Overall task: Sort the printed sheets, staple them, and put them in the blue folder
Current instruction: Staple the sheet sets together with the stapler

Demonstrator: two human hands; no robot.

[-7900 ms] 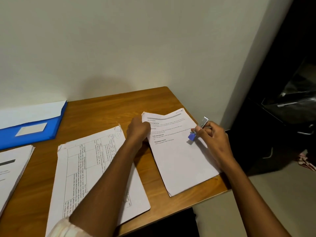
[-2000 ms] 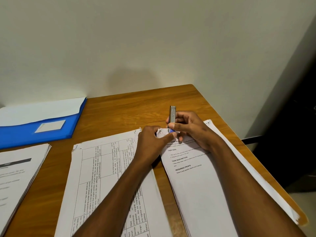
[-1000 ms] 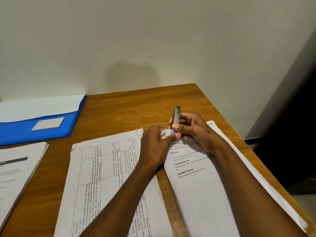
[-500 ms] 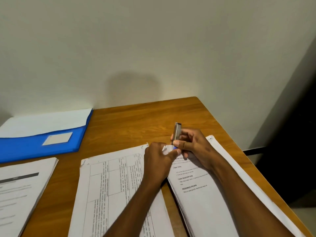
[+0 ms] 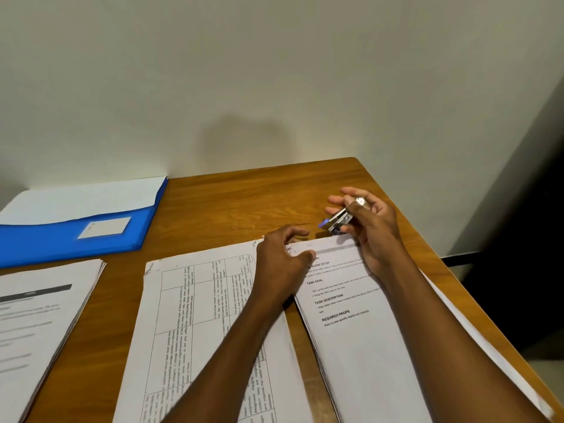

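Note:
My right hand (image 5: 370,227) holds a small silver stapler (image 5: 338,219) with a blue tip, lifted just beyond the top edge of the right-hand printed stack (image 5: 363,331). My left hand (image 5: 280,264) pinches that stack's top left corner with thumb and fingers. A second stack with tables (image 5: 198,331) lies in the middle, partly under my left forearm. A third stack (image 5: 36,325) lies at the left edge. The blue folder (image 5: 76,236) sits at the back left with white sheets showing in it.
The wooden table (image 5: 244,193) ends at a wall behind and drops off along its right edge (image 5: 427,248), past which the room is dark. The right stack overhangs that edge near the bottom right.
My right hand has lifted the stapler off the stack's top left corner and moved it right and back. My left hand stays on that corner.

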